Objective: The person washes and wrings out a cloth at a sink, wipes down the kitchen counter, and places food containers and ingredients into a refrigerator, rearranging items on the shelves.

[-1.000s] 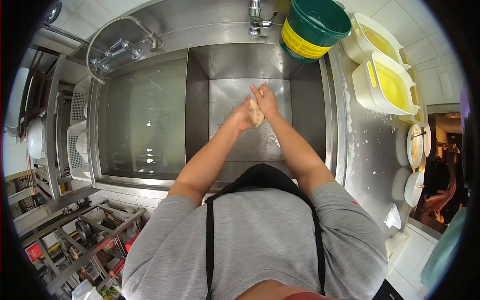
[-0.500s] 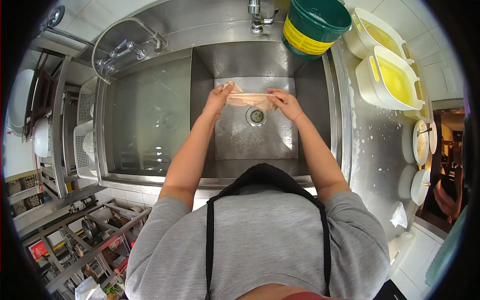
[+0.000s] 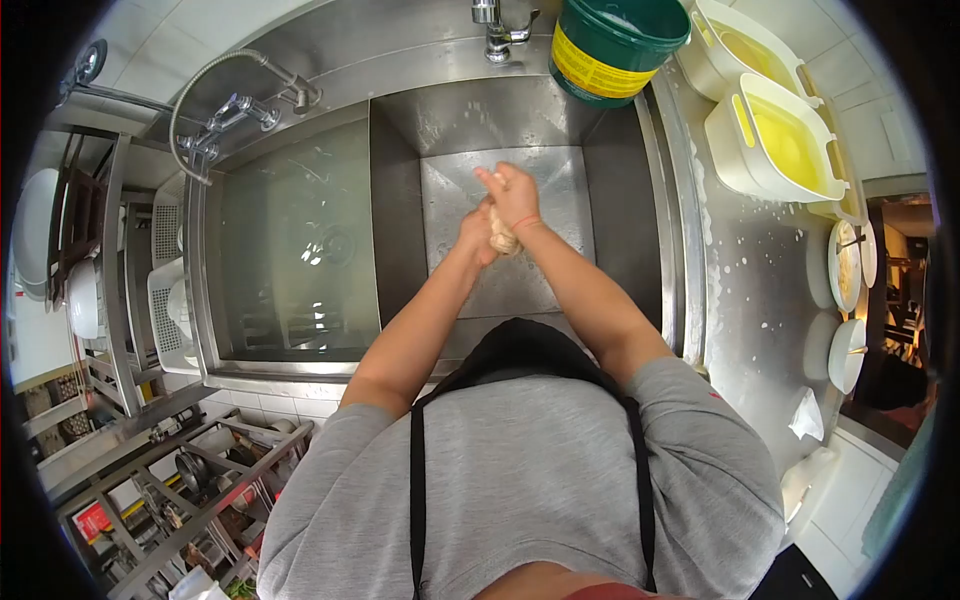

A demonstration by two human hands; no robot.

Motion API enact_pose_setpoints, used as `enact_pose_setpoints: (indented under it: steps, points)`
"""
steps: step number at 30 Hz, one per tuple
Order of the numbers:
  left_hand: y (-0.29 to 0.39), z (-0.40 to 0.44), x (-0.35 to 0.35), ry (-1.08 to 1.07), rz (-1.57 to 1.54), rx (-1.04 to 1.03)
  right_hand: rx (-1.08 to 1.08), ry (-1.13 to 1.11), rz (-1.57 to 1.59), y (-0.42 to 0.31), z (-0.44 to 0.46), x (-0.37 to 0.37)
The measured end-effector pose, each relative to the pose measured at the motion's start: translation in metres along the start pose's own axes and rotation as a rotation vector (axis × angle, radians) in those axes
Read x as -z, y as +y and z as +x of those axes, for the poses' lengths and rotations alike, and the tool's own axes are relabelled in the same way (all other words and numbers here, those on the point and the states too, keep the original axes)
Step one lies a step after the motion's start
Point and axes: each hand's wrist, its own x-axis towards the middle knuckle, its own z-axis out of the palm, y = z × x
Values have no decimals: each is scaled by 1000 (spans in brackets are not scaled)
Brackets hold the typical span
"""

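A pale beige cloth (image 3: 503,238) is bunched up between my two hands, over the right-hand sink basin (image 3: 548,172). My left hand (image 3: 478,235) is wrapped round it from the left. Pressed against the cloth from above and the right is my right hand (image 3: 515,195), closed on its upper part. The hands touch each other and cover much of the cloth. Below them, the drain is hidden from view.
Cloudy water fills the left basin (image 3: 290,240). A tap (image 3: 497,38) and a green bucket (image 3: 608,50) stand behind the right basin. White tubs of yellow liquid (image 3: 775,145) and bowls (image 3: 847,357) line the right counter. A dish rack (image 3: 165,300) stands left.
Half a second ago the cloth was stretched out between my separated hands. Now my hands have come together and the cloth is squeezed into a bunch.
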Motion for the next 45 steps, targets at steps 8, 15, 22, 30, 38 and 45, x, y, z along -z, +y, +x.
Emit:
enact_pose_setpoints:
  steps: [8, 15, 22, 30, 38, 45]
  points:
    - [-5, 2, -7, 89, 185, 32, 139, 120, -367, 16, 1, 11]
    - [12, -18, -33, -193, 630, 37, -239, 121, -189, 61, 17, 96]
    - [53, -11, 6, -151, -39, 50, 25, -379, -6, 64, -32, 95]
    - [-28, 46, 107, -547, 135, -235, 297, -68, -276, -1, -53, -9]
    - [-38, 33, 75, -259, 52, -16, -22, 9, -192, 18, -38, 9]
    - [-22, -7, 2, -116, 26, 252, -297, 39, -40, 57, -7, 21]
